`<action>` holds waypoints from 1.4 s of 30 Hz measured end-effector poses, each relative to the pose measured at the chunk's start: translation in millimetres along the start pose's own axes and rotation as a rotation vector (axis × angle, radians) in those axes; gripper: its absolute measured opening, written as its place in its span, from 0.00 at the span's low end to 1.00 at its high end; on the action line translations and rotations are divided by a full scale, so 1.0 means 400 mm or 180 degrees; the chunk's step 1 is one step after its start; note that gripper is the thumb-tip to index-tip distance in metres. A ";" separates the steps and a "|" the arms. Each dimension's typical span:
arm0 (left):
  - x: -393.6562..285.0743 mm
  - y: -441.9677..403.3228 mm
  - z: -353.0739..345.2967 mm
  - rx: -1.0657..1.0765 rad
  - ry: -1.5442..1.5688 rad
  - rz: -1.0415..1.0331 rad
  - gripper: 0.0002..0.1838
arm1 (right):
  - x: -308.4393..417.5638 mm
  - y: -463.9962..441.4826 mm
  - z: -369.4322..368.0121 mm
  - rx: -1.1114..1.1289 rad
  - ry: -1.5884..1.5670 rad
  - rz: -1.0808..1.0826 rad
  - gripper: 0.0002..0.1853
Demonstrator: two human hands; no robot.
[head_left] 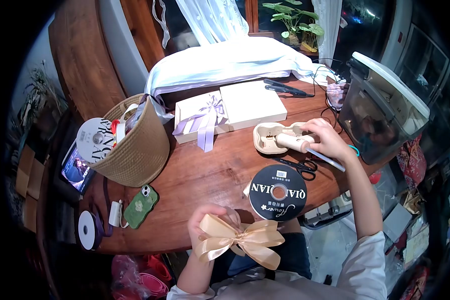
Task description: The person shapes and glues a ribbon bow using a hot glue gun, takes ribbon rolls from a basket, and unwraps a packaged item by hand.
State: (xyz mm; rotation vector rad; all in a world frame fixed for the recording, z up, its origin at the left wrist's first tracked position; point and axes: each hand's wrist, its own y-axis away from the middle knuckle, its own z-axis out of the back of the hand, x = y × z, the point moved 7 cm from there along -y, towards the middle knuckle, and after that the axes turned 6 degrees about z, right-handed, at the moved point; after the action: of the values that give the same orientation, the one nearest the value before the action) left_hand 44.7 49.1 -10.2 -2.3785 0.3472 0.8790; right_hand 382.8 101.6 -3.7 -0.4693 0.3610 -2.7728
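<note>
A shiny cream ribbon bow (pixel 241 239) is held in my left hand (pixel 210 222) at the table's front edge, the fingers closed round its left side. My right hand (pixel 327 139) rests at a pale cylindrical roll (pixel 292 142), its fingers curled over the right end. That roll lies across a beige moulded tray (pixel 265 137). A thin pale stick (pixel 327 160) lies under my right hand. Black scissors (pixel 302 169) are just in front of the tray. Between my hands is a black ribbon spool (pixel 278 192) with white lettering.
A woven basket (pixel 140 150) with a white spool stands at left, near a green phone (pixel 141 206) and purple ribbon spool (pixel 87 230). White boxes (pixel 252 105), one with a lilac bow, lie behind. A clear lidded bin (pixel 380 107) stands at right.
</note>
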 end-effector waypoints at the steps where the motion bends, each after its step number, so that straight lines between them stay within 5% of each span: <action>1: 0.000 0.000 -0.002 -0.0009 0.0005 0.0019 0.28 | 0.007 0.004 -0.005 -0.0015 0.0033 0.0108 0.25; 10: -0.006 0.005 -0.010 -0.0094 0.0099 0.0119 0.27 | 0.032 0.002 0.002 -0.0596 0.0257 0.0577 0.13; 13: -0.006 0.003 -0.014 -0.0078 0.0113 0.0159 0.27 | -0.003 -0.045 0.001 -0.0301 -0.0638 0.0103 0.15; 14: -0.005 0.003 -0.018 -0.0068 0.0141 0.0176 0.27 | -0.036 -0.037 -0.009 -0.0627 -0.0226 0.0103 0.17; 20: -0.009 0.002 -0.026 -0.0017 -0.0236 0.0162 0.26 | -0.115 -0.119 -0.073 0.0351 -0.0940 -0.0256 0.19; 24: -0.001 0.003 -0.015 -0.0078 0.0111 0.0132 0.26 | -0.101 -0.114 -0.071 0.0509 -0.0018 -0.0121 0.22; 29: 0.002 0.002 -0.025 -0.0086 0.0003 0.0271 0.26 | -0.056 -0.031 0.005 -0.0359 0.0296 -0.0036 0.24; 33: 0.005 0.005 -0.023 -0.0205 0.0297 0.0116 0.27 | 0.094 0.085 0.093 -0.0888 0.0449 -0.0275 0.15; 35: 0.017 0.013 -0.012 -0.0333 0.0197 0.0203 0.28 | 0.268 0.153 0.140 -0.1696 -0.0810 -0.0301 0.11; 37: 0.025 0.019 -0.012 -0.0410 0.0112 0.0223 0.28 | 0.462 0.207 0.155 -0.2104 -0.1489 0.0439 0.16; 39: 0.033 0.011 -0.028 -0.0426 0.0075 0.0112 0.28 | 0.618 0.212 0.146 -0.1637 -0.0675 0.1255 0.27; 42: 0.034 0.019 -0.034 -0.0404 -0.0003 0.0314 0.23 | 0.665 0.220 0.098 -0.1935 -0.0178 0.1066 0.28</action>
State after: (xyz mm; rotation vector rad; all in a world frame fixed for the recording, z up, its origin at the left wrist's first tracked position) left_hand 58.7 34.3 -13.7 -2.4949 0.4231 0.9733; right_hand 179.4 -76.4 80.3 -0.5564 1.1636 -2.2833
